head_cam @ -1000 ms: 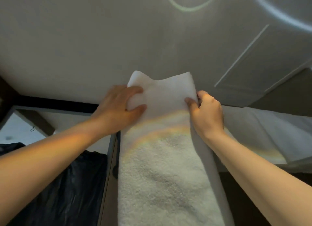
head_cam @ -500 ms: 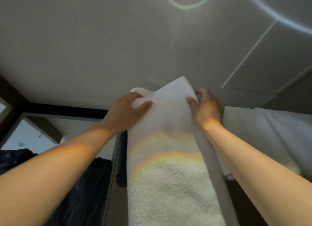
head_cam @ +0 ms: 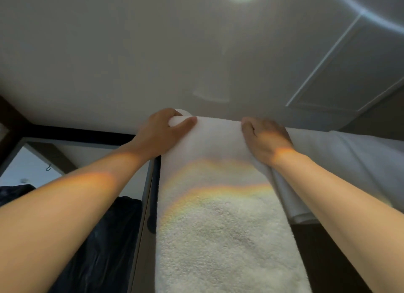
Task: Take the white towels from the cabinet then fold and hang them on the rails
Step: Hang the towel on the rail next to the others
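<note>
So right now both my hands are up at the top edge of the white towel (head_cam: 220, 231), which hangs straight down the middle in front of me as a long folded strip with the fluffy side facing me. My left hand (head_cam: 164, 133) grips the top left corner: the thumb lies flat across the front and the other fingers are wrapped over the top and behind, so the corner is bunched into a little roll in my grip. My right hand (head_cam: 265, 139) is on the top right part, knuckles up, with the fingers curled down over the fold and holding it. The top of the towel sits right up against the plain grey wall (head_cam: 153, 52). It looks draped over something there, but whatever is under the fold is covered, so I can't tell. Just to the right, touching or nearly touching my towel, a second towel (head_cam: 349, 159) is spread out and hanging. On the left there's a dark frame (head_cam: 72, 132), and below it some dark fabric (head_cam: 98, 249) under my left forearm. A rainbow band (head_cam: 218, 188) of light runs across the towel and both my arms.
</note>
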